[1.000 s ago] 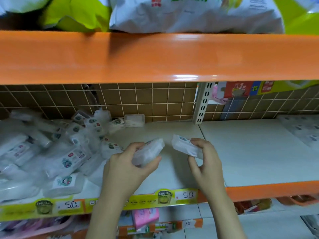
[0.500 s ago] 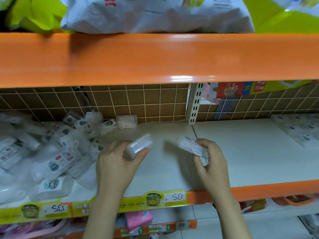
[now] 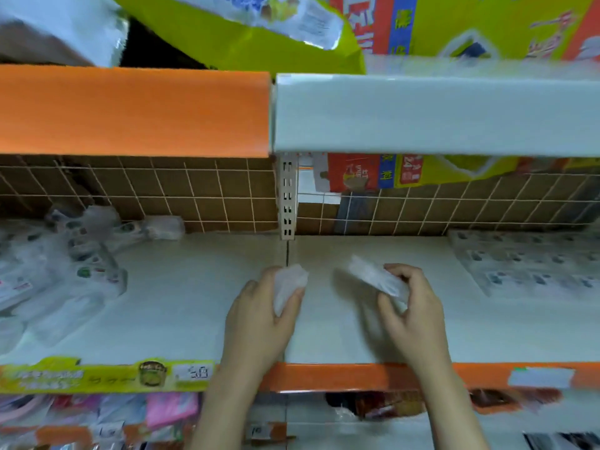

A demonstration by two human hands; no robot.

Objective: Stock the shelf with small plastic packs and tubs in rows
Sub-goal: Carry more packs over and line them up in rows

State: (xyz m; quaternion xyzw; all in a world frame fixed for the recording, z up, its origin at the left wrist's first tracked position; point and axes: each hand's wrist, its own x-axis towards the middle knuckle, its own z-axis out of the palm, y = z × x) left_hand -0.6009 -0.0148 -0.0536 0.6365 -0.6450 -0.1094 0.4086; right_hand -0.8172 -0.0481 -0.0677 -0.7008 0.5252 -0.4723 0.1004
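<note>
My left hand (image 3: 259, 323) grips a small clear plastic pack (image 3: 289, 284) just above the white shelf (image 3: 341, 339), near the seam between two shelf boards. My right hand (image 3: 412, 313) pinches a second clear pack (image 3: 373, 276), tilted, a little to the right of the first. A loose heap of the same packs (image 3: 58, 271) lies at the left of the shelf. Neat rows of packs (image 3: 526, 264) lie flat at the right. The picture is blurred by motion.
An orange shelf front (image 3: 130, 108) and a white one (image 3: 435, 115) hang overhead, with large bags on top. A slotted upright (image 3: 287, 196) and brown wire grid stand at the back. A yellow price strip (image 3: 107, 375) runs along the front edge; more goods sit below.
Both hands with their packs have moved to the right, from the left shelf board toward the seam and the right board. The view has swung right as well.
</note>
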